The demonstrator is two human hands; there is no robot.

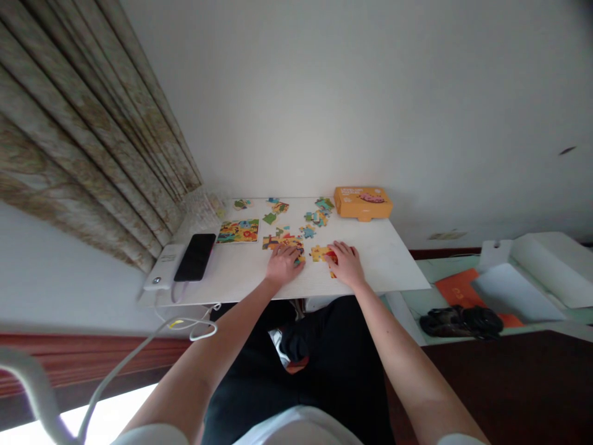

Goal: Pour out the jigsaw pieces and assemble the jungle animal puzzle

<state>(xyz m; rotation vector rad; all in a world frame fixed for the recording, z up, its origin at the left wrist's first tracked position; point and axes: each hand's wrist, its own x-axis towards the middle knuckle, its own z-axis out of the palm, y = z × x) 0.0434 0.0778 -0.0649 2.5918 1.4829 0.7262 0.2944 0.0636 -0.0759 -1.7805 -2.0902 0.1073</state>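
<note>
On the white table, my left hand (280, 264) rests over a joined group of puzzle pieces (269, 242), its fingers and thumb bent around the near right part. Those fingers partly cover the picture. Just to the right, my right hand (346, 262) grips some yellow and red puzzle pieces (319, 253), with the thumb at their near side and the fingers at the far side. A narrow gap of table separates the two groups. A small blue and yellow puzzle piece (307, 231) lies beyond the gap. The finished picture card (238, 231) lies flat to the left.
Loose puzzle pieces (317, 217) lie scattered toward the wall. An orange box (363, 203) stands at the back right. On the left are a black phone (195, 257), a white device (163, 268) with a cable, and a clear plastic wrapping (202, 209). A lower shelf holds an open white box (519, 290).
</note>
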